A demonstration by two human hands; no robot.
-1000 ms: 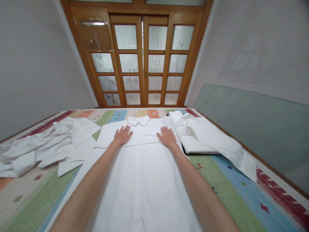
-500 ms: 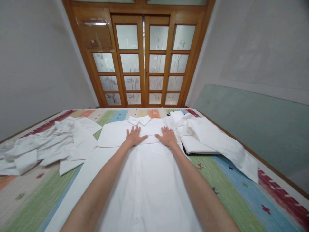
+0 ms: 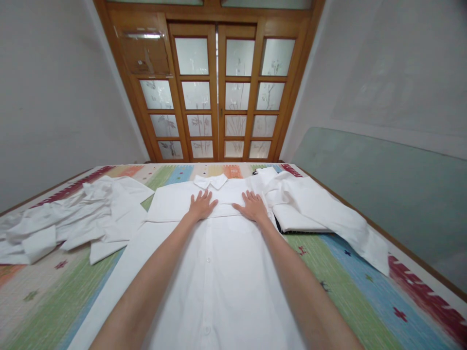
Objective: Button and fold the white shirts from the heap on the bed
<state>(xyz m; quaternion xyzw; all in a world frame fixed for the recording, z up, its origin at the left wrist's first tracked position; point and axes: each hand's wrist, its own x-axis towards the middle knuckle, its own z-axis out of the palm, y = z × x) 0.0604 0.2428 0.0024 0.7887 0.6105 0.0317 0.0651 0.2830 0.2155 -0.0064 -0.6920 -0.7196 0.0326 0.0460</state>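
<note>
A white button-up shirt point(image 3: 233, 262) lies front side up before me, its collar point(image 3: 210, 181) at the far end and its button strip running toward me. My left hand point(image 3: 201, 206) rests flat on the chest just below the collar, fingers spread. Level with it, my right hand point(image 3: 251, 206) presses on the other side of the chest, fingers also apart. The right-hand sleeve point(image 3: 324, 206) stretches out to the right, over a folded white garment point(image 3: 297, 219) with a dark edge. Neither hand grips any cloth.
To the left lies a crumpled white garment point(image 3: 83, 209) with loose folds. Everything sits on a striped, patterned cover point(image 3: 328, 262). A pale green panel point(image 3: 383, 180) leans along the right wall. Wooden doors with glass panes point(image 3: 219, 92) stand beyond the far edge.
My left thumb has drawn in closer to its fingers, and the left hand has shifted slightly left. The right hand has moved very slightly left. The shirt keeps its place.
</note>
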